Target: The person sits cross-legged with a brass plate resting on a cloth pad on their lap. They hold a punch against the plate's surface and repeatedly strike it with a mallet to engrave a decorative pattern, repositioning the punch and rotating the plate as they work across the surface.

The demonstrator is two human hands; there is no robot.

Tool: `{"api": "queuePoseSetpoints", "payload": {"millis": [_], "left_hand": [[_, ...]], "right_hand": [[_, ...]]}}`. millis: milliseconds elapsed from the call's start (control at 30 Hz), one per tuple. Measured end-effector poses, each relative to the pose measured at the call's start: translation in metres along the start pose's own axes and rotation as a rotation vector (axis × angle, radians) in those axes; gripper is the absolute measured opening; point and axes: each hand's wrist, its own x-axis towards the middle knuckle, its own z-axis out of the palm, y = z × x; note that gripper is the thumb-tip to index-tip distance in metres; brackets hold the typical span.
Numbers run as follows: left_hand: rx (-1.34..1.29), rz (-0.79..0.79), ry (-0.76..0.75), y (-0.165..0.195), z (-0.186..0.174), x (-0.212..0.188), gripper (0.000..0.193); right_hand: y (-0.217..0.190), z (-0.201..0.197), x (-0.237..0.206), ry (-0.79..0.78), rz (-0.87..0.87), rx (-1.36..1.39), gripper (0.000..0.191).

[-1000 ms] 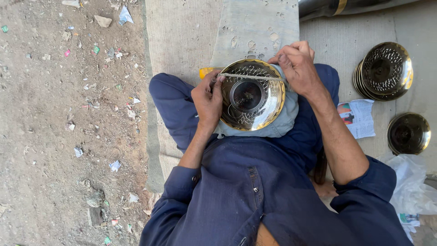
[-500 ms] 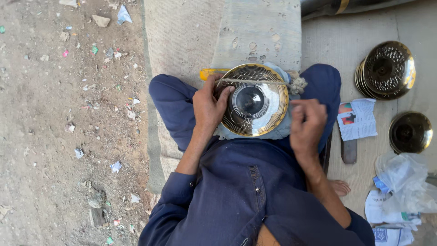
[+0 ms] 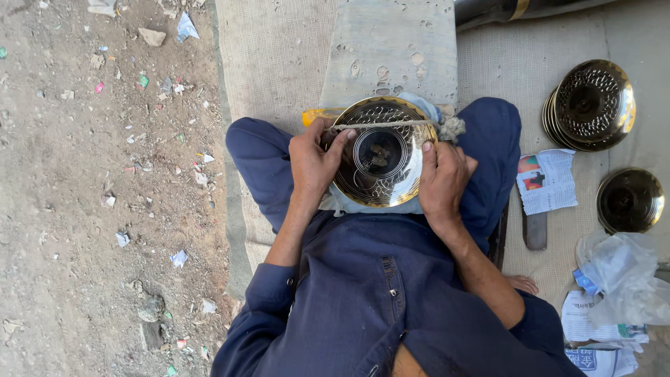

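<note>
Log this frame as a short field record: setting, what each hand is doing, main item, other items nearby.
setting: person seated cross-legged on a woven mat beside littered dirt ground
main item: round engraved brass plate on a pale cloth in the lap
left hand: grip on the plate's left edge, fingers over the face
right hand: on the plate's right rim, thumb on top
across plate: thin stick near the upper rim
nearby: stack of plates, single dark plate, printed paper, plastic bag
</note>
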Motion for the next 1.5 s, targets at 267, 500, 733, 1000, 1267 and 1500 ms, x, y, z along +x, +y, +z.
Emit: {"api": "queuePoseSetpoints", "payload": {"millis": [267,500,733,1000,1267,1500], "left_hand": [[0.139,0.095,0.095,0.006,0.007,0.000,0.036],[0.076,0.072,0.136,0.005,0.008,-0.002,0.033],[-0.031,0.126,0.174,0.001,0.009,-0.008,0.026],[-0.008,0.110,0.208,-0.006,0.010,-0.012,0.024],[0.128,0.114,0.151,-0.003,0.007,-0.011,0.023],[0.139,0.098,0.203,0.004,0.008,-0.014,0.024]], "right_hand": [[0.001,-0.009,0.015,0.092,-0.014,-0.122,0.029],[0.002,-0.018,0.031,0.119,-0.236,-0.076,0.043],[0.005,-0.011,0.046,0.194,-0.166,-0.003,0.054],[-0.010,-0.017,0.015,0.098,-0.151,-0.123,0.035],[0.000,-0.016,0.069,0.144,-0.302,-0.019,0.048],[-0.012,-0.017,0.021,0.220,-0.099,0.042,0.041]]}}
